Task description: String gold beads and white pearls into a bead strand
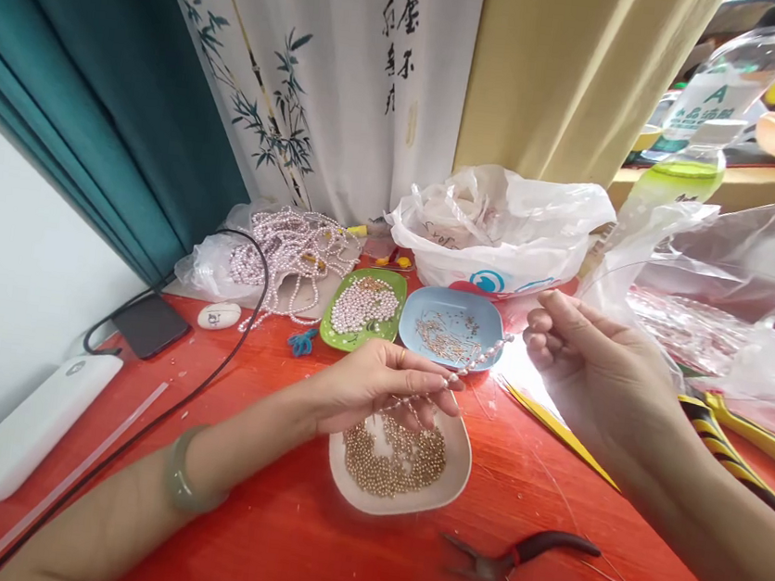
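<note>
My left hand (394, 386) pinches a strand of small pale beads (473, 366), whose free end slants up to the right over the blue dish. Part of the strand hangs below my fingers, above a white dish (396, 506) of gold beads (392, 464). Further right, my right hand (587, 351) is raised with thumb and forefinger closed on what looks like a fine thread; a thin line curves away from the fingertips. Behind the left hand are a green dish (388, 283) of pale pink beads and a blue dish (416, 305) with small metal pins.
Dark-handled pliers (496, 564) lie at the front right of the red table (275, 539). Yellow-and-black pliers (714, 430) lie under the right arm. Bead strands (295, 243), plastic bags (491, 237), a black cable (201, 386), a phone (151, 324) and a white power bank (28, 431) surround the workspace.
</note>
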A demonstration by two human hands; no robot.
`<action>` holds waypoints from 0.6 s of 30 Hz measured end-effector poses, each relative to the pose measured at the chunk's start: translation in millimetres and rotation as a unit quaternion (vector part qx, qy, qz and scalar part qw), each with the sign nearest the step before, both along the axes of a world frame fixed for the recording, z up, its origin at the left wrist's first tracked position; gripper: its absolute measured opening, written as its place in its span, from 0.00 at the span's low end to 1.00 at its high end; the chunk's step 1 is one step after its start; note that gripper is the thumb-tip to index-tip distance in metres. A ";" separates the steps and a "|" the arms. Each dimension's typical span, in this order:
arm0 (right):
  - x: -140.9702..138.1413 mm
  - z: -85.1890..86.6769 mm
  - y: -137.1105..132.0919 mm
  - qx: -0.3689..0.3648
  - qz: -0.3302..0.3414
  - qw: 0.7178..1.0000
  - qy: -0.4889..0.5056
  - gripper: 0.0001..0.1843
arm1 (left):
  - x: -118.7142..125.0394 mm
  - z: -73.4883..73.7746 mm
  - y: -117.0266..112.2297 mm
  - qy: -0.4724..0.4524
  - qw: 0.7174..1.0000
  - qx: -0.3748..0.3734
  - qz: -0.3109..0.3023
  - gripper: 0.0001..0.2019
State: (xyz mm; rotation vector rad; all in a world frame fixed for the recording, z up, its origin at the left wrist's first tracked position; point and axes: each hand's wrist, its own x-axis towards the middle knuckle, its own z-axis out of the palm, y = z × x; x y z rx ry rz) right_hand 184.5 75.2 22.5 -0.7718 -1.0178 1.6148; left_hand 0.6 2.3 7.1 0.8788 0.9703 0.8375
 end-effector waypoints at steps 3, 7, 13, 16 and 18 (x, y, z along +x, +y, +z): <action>3.6 2.7 4.4 -0.019 -0.018 1.000 0.000 0.06 | -0.4 -0.3 0.2 -0.012 1.000 -0.004 -0.002 0.08; 5.0 7.5 3.1 -0.017 -0.038 0.999 0.001 0.08 | -0.6 -0.3 0.2 -0.024 1.000 -0.004 -0.003 0.08; 4.9 22.4 -1.2 -0.003 -0.134 0.989 0.069 0.06 | -5.8 -3.8 3.4 0.036 0.999 0.023 -0.026 0.13; 5.7 34.6 -3.3 0.028 -0.172 0.981 0.080 0.09 | -12.6 -5.2 7.0 0.116 0.990 0.053 -0.062 0.12; 6.7 41.2 -5.3 0.056 -0.196 0.976 0.071 0.10 | -17.6 -5.5 10.1 0.174 0.979 0.062 -0.084 0.10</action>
